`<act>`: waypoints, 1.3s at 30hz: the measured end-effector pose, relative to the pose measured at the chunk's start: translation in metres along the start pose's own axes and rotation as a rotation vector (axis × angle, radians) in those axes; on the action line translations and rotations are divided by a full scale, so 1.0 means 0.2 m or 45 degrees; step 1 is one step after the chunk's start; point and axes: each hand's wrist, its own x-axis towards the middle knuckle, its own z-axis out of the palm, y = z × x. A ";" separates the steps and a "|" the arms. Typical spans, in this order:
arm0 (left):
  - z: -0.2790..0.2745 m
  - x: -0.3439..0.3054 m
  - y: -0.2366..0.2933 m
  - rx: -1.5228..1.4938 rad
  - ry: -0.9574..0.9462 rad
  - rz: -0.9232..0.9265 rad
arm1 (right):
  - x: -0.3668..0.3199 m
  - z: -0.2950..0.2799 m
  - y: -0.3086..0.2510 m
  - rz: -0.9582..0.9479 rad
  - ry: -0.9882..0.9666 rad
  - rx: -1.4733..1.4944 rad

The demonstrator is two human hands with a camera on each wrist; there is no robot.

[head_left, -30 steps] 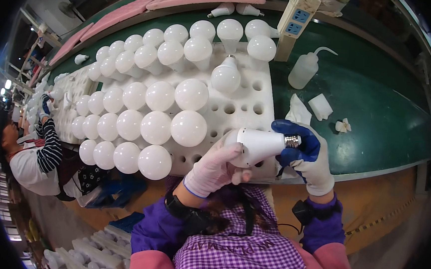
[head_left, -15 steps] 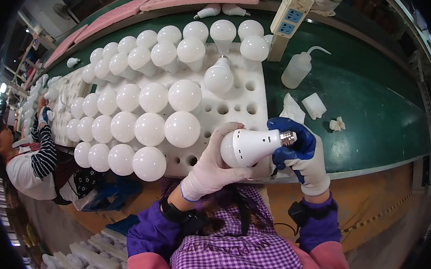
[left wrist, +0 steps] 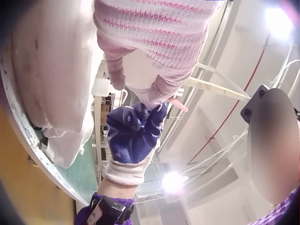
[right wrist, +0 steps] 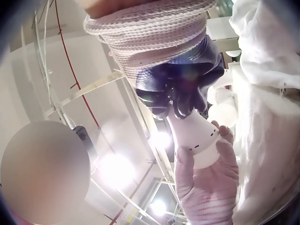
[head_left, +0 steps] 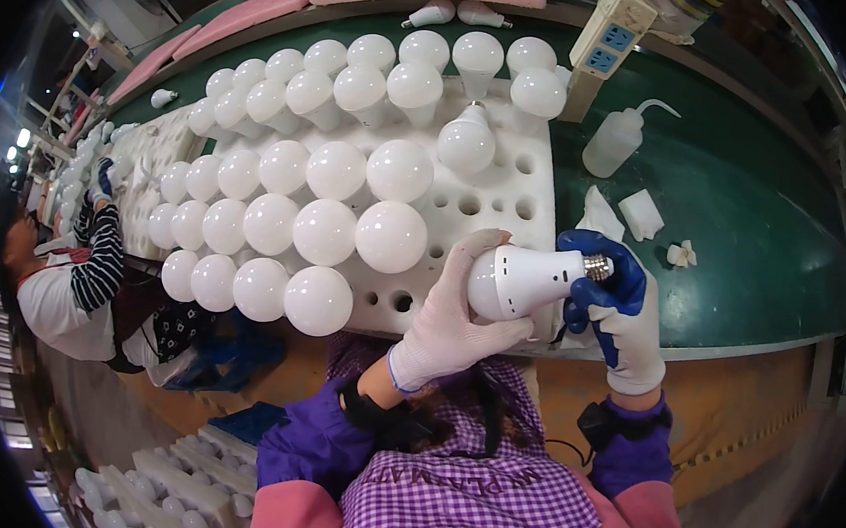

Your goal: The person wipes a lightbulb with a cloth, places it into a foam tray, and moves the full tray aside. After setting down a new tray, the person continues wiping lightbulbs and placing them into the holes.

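In the head view, a white LED light bulb (head_left: 532, 278) lies sideways between both hands, over the near right end of a white foam tray (head_left: 531, 188). My left hand (head_left: 453, 330), in a white knit glove, grips the bulb's rounded dome end, thumb and fingers on opposite sides. My right hand (head_left: 627, 322), in a white glove with blue-coated fingers, holds the bulb at its metal screw base (head_left: 596, 267). The right wrist view shows dark slots on the bulb's white housing (right wrist: 190, 129). In the left wrist view, the left glove hides most of the bulb.
Rows of bulbs (head_left: 325, 232) stand dome up in the tray; one bulb (head_left: 466, 141) lies tilted. Right of it are a squeeze bottle (head_left: 613, 143), a white block (head_left: 641, 215), a crumpled scrap (head_left: 681, 254) and a socket post (head_left: 610, 42). Another person (head_left: 63, 288) works at far left.
The bulb has turned about its long axis, bringing more slots into view. My left hand has shifted its hold from across the housing to around the dome. The right hand stays at the base.
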 end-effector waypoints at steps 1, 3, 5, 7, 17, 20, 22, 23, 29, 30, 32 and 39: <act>0.01 0.00 -0.02 0.040 0.041 0.102 | 0.00 0.01 0.01 -0.026 0.039 -0.023; 0.02 0.00 -0.03 0.085 0.088 0.202 | -0.02 0.02 0.03 -0.028 0.084 -0.023; 0.04 0.00 -0.01 0.365 0.230 0.211 | -0.04 0.07 0.05 -0.058 0.136 -0.045; 0.04 0.01 -0.05 0.256 0.261 0.200 | -0.06 0.09 0.07 -0.075 0.195 0.001; 0.01 0.04 -0.09 0.006 0.452 0.246 | -0.16 0.12 0.25 -0.251 0.208 -0.140; 0.00 0.05 -0.07 -0.145 0.457 0.041 | -0.15 0.10 0.22 -0.309 0.223 -0.129; 0.00 0.04 -0.07 -0.292 0.427 -0.040 | -0.14 0.07 0.18 -0.121 0.224 0.052; 0.00 0.03 -0.07 -0.293 0.424 -0.040 | -0.13 0.06 0.18 -0.112 0.240 0.083; 0.02 0.00 0.04 -0.487 0.264 -0.295 | -0.13 0.07 0.19 -0.078 0.236 0.107; 0.02 0.00 0.08 -0.552 0.235 -0.388 | -0.13 0.07 0.19 -0.077 0.236 0.107; 0.01 -0.01 0.09 -0.617 0.205 -0.481 | -0.12 0.06 0.20 -0.087 0.233 0.090; -0.01 -0.03 0.07 -0.712 -0.004 -0.318 | -0.10 0.02 0.20 -0.107 0.262 0.123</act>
